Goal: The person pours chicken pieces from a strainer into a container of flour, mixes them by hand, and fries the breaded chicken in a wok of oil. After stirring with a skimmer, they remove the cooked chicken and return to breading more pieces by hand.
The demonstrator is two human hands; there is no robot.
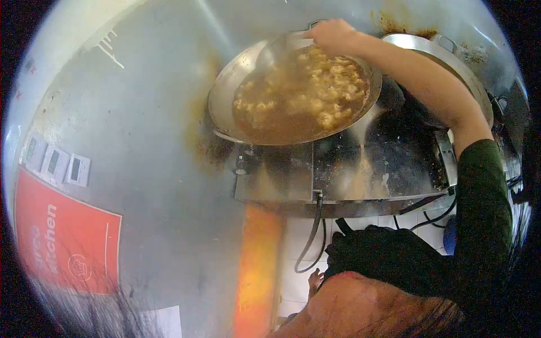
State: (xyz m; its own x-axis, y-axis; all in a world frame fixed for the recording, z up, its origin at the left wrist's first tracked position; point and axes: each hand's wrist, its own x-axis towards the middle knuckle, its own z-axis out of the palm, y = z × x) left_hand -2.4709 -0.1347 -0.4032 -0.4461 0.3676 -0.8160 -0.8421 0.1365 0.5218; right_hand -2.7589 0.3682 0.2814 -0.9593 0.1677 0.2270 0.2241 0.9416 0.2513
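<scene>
At the top of the head view, my right hand (335, 35) is closed on a metal utensil with a broad, rounded head (273, 54), blurred by steam. Its head is over the far left side of a large wok (224, 104), against the inner wall. Pale, lumpy pieces (332, 84) sit in brown bubbling liquid inside the wok. A loop handle of the wok shows close to my right hand. Low down, beside my body, my left hand (315, 281) hangs away from the stove. Its fingers look loosely apart, with nothing visible in them.
A second large metal pan (408, 42) stands right of the wok, partly behind my arm. The dark stovetop (389, 163) is stained. Hoses (315, 225) hang below it. On the left steel wall are a red sign (67, 236) and small white timers (78, 170).
</scene>
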